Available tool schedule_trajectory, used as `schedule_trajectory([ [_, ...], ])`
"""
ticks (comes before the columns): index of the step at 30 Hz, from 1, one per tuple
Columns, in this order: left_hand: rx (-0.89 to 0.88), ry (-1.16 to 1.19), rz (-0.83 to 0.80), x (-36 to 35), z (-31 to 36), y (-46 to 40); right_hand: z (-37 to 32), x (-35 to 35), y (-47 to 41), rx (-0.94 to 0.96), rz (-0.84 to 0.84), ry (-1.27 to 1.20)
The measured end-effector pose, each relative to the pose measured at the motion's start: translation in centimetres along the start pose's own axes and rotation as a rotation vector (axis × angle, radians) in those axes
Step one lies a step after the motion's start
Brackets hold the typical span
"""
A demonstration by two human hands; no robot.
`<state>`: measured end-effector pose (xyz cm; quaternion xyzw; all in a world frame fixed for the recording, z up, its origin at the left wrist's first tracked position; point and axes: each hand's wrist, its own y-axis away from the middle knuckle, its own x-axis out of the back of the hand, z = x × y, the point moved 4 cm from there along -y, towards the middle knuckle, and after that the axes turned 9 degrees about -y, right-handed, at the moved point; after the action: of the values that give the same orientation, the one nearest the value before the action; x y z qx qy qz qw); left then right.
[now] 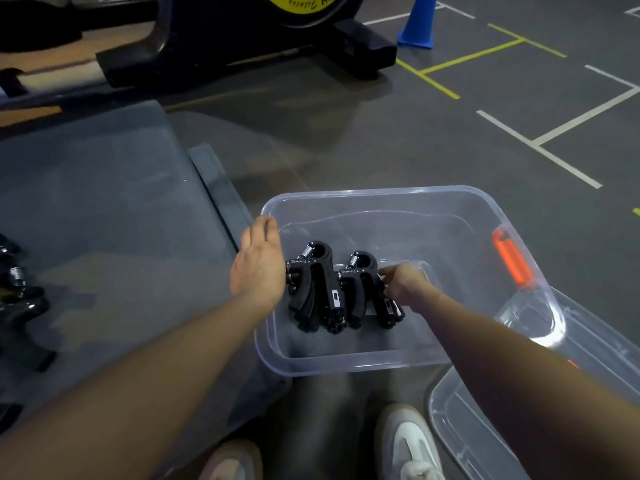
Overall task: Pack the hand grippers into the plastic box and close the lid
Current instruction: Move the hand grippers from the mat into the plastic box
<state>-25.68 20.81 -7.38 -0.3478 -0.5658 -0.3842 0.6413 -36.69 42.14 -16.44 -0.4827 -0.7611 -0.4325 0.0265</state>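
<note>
Dark grey gym floor (398,133), glossy, marked with white and yellow tape lines at right. A blue cone (417,24) stands at the far edge, next to the black base of an exercise bike (242,46) with a yellow wheel. A grey mat (104,202) covers the floor at left; more black hand grippers (17,292) lie on it at the left edge, partly cut off.

The clear plastic box (381,365) sits open on the floor just beside the mat, with an orange latch (512,261) on its right side. The clear lid (485,427) lies off the box, at lower right, tucked against its corner. Inside the box, a bunch of black hand grippers (332,289) with springs on top is packed side by side near the left wall.

The left hand (258,265) presses against the left end of the bunch, fingers hidden, grip cannot be told. The right hand (403,284) touches the right end, fingers loosely curled on the outer gripper. Two light sneakers (405,441) show at the bottom.
</note>
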Motion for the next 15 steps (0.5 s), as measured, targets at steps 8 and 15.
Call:
schedule_trajectory([
  [8,-0.023,0.097,-0.101,1.3,-0.8,0.4,-5.0,-0.3,1.9,0.205,0.123,0.062],
  [15,0.065,0.157,-0.138,5.8,-5.2,1.7,-13.1,-3.6,8.4,0.424,0.15,-0.025],
])
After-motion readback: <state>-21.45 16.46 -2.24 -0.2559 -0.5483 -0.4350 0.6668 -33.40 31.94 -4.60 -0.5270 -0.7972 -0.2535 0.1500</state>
